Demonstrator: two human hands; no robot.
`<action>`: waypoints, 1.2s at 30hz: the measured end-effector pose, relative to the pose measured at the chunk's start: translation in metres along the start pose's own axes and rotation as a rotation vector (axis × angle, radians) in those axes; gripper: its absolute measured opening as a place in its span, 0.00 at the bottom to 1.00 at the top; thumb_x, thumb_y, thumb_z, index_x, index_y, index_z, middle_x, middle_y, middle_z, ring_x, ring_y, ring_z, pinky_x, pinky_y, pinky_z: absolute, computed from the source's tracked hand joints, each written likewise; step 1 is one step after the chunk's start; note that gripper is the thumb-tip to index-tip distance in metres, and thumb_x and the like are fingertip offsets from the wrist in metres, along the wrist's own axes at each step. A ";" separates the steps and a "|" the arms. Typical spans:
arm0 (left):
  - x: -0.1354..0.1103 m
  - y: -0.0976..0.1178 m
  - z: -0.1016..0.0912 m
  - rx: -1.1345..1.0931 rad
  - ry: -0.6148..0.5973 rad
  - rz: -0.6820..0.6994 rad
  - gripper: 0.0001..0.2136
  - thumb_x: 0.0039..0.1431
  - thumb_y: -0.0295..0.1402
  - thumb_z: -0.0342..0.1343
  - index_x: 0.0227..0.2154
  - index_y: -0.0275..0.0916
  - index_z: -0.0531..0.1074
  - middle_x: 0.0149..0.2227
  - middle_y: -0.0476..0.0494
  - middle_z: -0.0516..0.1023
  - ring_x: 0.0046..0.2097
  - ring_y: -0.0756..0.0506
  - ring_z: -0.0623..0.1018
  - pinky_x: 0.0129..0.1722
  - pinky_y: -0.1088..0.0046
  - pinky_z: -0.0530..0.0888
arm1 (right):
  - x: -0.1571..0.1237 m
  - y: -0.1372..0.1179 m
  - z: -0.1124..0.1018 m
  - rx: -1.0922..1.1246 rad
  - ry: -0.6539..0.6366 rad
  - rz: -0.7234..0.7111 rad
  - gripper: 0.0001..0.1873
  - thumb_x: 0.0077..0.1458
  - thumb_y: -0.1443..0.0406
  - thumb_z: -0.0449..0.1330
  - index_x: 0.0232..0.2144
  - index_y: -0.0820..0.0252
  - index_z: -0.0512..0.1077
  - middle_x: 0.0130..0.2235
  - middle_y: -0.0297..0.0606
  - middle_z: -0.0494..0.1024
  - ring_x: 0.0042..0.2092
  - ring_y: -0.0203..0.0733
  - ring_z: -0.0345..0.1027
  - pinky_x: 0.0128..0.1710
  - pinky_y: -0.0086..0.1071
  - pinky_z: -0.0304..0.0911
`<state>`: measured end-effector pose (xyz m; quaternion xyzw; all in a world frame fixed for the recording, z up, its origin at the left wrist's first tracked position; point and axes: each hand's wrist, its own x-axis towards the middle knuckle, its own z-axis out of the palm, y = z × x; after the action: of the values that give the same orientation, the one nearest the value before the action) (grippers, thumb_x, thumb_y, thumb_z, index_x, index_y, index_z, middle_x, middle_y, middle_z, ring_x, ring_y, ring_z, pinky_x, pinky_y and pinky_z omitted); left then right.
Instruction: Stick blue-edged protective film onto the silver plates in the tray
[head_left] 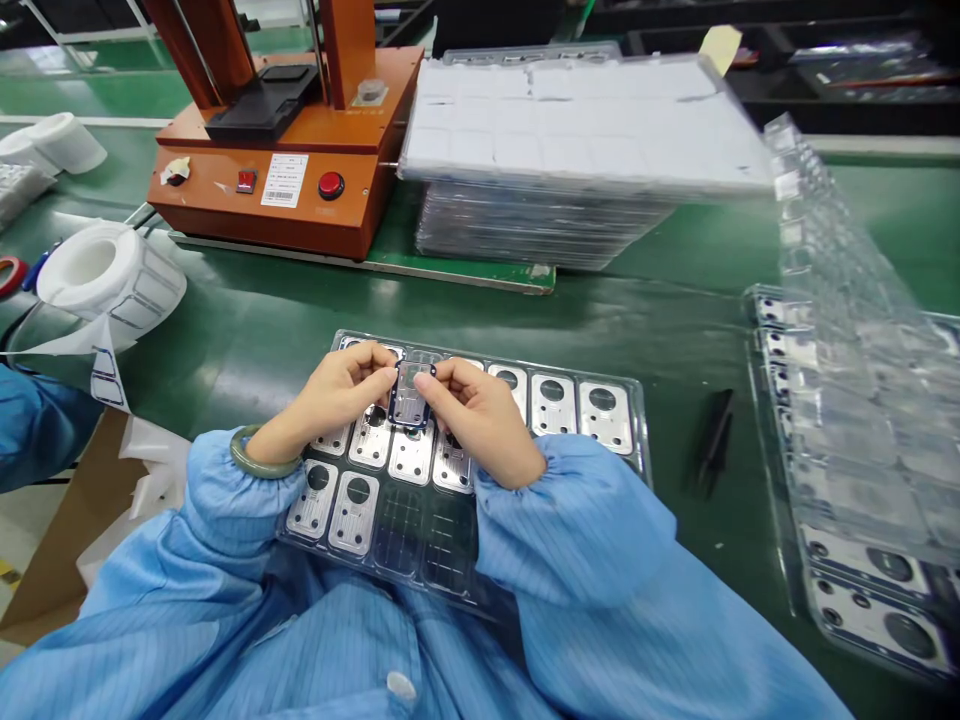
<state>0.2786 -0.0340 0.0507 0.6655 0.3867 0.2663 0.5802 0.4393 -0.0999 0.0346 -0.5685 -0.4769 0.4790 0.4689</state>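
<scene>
Between both hands is a small rectangular metal plate (411,395) with a dark blue edge, raised over a clear plastic tray (643,425). My left hand (341,395) pinches its left side between thumb and fingers. On the right side, my right hand (480,415) grips it, the thumb lying on its upper face. Silver plates with a large round hole, such as this silver plate (604,415), fill several pockets of the tray. Two front pockets show no plate. My right forearm and sleeve cover part of the tray.
Black tweezers (716,440) lie right of the tray. Farther right, a clear tray lid (847,330) leans over another filled tray (832,590). An orange press machine (277,160) and stacked trays (540,210) stand behind. A label roll (105,275) sits left, near another person's sleeve (34,430).
</scene>
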 end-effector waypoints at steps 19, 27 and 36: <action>0.000 0.001 -0.001 -0.032 0.019 0.001 0.09 0.50 0.33 0.57 0.27 0.32 0.67 0.24 0.51 0.68 0.24 0.56 0.71 0.26 0.81 0.69 | -0.004 0.002 0.003 -0.083 0.026 -0.040 0.15 0.54 0.55 0.57 0.28 0.62 0.67 0.24 0.32 0.67 0.25 0.29 0.58 0.26 0.25 0.56; 0.000 0.003 -0.001 -0.025 -0.004 -0.023 0.06 0.49 0.31 0.55 0.26 0.33 0.66 0.21 0.52 0.67 0.24 0.56 0.69 0.25 0.81 0.67 | -0.004 0.003 0.003 -0.122 0.008 -0.054 0.16 0.55 0.54 0.56 0.28 0.62 0.66 0.24 0.31 0.66 0.25 0.29 0.58 0.26 0.26 0.55; 0.000 0.001 -0.001 -0.020 0.018 -0.013 0.07 0.49 0.32 0.56 0.25 0.33 0.66 0.21 0.52 0.67 0.23 0.56 0.69 0.25 0.81 0.68 | -0.004 0.002 0.004 -0.108 0.008 -0.047 0.16 0.54 0.53 0.56 0.29 0.62 0.66 0.24 0.32 0.67 0.25 0.29 0.58 0.25 0.26 0.55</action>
<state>0.2780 -0.0330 0.0519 0.6548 0.3933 0.2724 0.5851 0.4355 -0.1043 0.0324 -0.5833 -0.5135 0.4393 0.4506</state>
